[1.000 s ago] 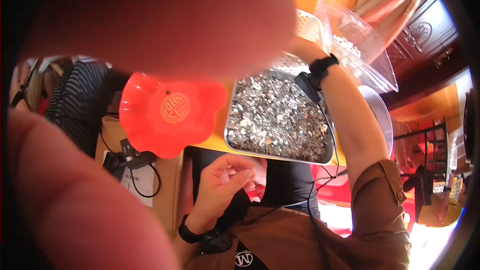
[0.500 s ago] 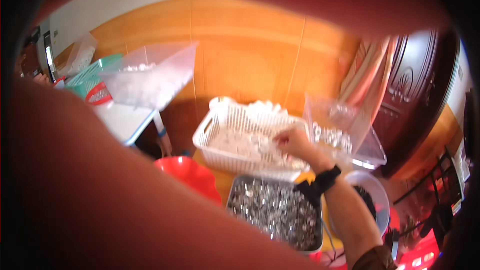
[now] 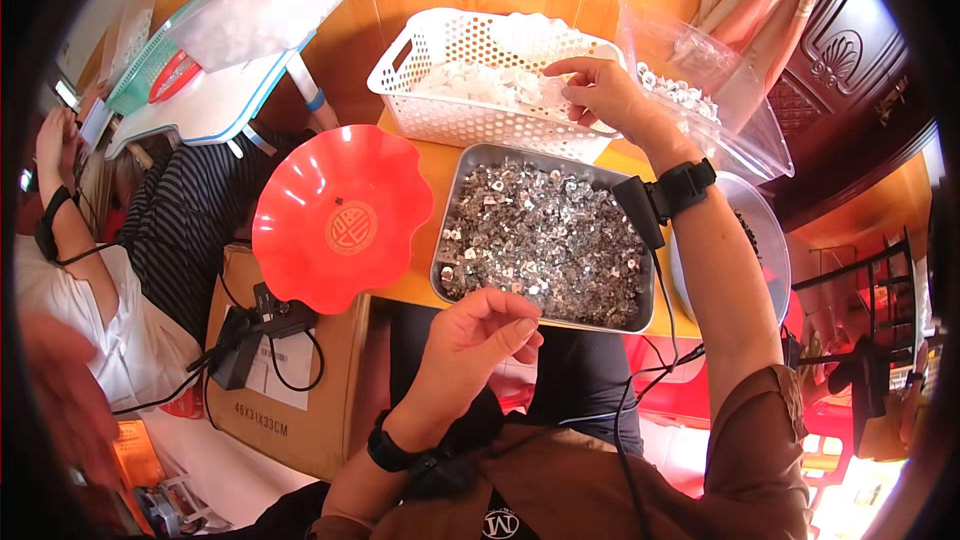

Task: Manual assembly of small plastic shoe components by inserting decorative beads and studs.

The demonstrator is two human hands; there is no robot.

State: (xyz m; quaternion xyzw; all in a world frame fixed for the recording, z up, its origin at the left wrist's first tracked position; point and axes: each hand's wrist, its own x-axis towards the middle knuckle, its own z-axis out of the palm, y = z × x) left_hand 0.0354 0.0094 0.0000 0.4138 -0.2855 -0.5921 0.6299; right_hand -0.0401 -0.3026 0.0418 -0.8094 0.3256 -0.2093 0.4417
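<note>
My right hand (image 3: pixel 605 98) hangs over the right end of a white perforated basket (image 3: pixel 500 122), index finger stretched out and thumb apart from it, with nothing visible between them. White pieces (image 3: pixel 480 83) lie in the basket. Closer to me, my left hand (image 3: pixel 483 343) is at the front edge of a metal tray (image 3: pixel 655 310), thumb and fingers curled together; whatever they hold, if anything, is hidden. Small shiny metal parts (image 3: pixel 545 240) fill the tray. Both my wrists wear black bands.
Left of the tray sits a red scalloped bowl (image 3: pixel 300 215); a cardboard box (image 3: pixel 285 420) stands below it. A translucent tub (image 3: pixel 770 270) and a clear bag of white parts (image 3: pixel 690 100) are on the right. Another person's arm (image 3: pixel 85 250) and a blurred hand (image 3: pixel 65 390) show at left.
The view has tilted down and sharpened. A large blurred reddish shape no longer covers the lower left, and my left hand now shows. My right hand stays over the basket, its fingers more spread.
</note>
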